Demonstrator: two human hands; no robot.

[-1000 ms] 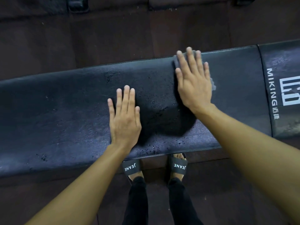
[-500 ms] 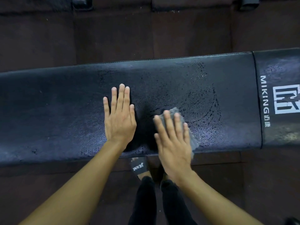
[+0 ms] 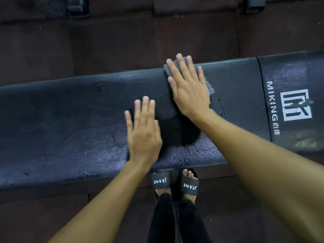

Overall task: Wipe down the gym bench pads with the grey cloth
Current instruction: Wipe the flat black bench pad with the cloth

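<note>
A long black bench pad (image 3: 70, 123) runs across the view, damp and speckled with droplets. My right hand (image 3: 190, 88) lies flat on the grey cloth (image 3: 210, 87), pressing it against the pad near its far edge; only the cloth's edges show around the fingers. My left hand (image 3: 142, 132) rests flat on the pad with fingers spread, empty, below and to the left of the right hand. A second pad (image 3: 294, 102) with white MIKING lettering and a logo adjoins on the right.
Dark rubber floor tiles (image 3: 112, 41) lie beyond the bench. My feet in black slides (image 3: 175, 183) stand under the near edge. Two dark bench feet (image 3: 78, 6) show at the top.
My right hand has swept the cloth from the near edge of the pad up to its far edge. The left hand has stayed flat in about the same place.
</note>
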